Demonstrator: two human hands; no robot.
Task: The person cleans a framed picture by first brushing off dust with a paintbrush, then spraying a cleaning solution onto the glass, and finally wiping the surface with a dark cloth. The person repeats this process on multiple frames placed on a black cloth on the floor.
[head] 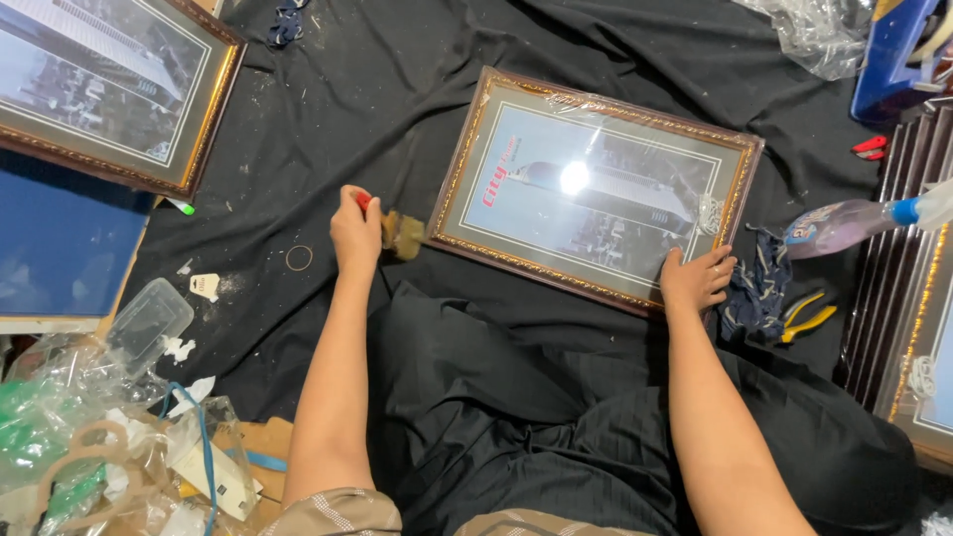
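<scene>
The rectangular picture frame with the dark brown and gold moulding, wrapped in clear film, is lying flat on the black cloth in front of you, a little tilted. Your right hand is resting on its near right corner, fingers spread and pressing on the moulding, not closed around anything. Your left hand is clenched around the red handle of a small paintbrush with pale bristles; the bristles are pointing away from your grip toward the frame and are touching, or nearly touching, its near left corner.

Just beside your right hand, on the outer side, a dark blue rag is lying, and next to it pliers with yellow handles. Farther from that hand, a clear spray bottle with a blue nozzle is lying on its side. Near your left hand, on the outer side, a thin rubber band is lying on the cloth. Well apart from that hand, a second framed picture is lying.
</scene>
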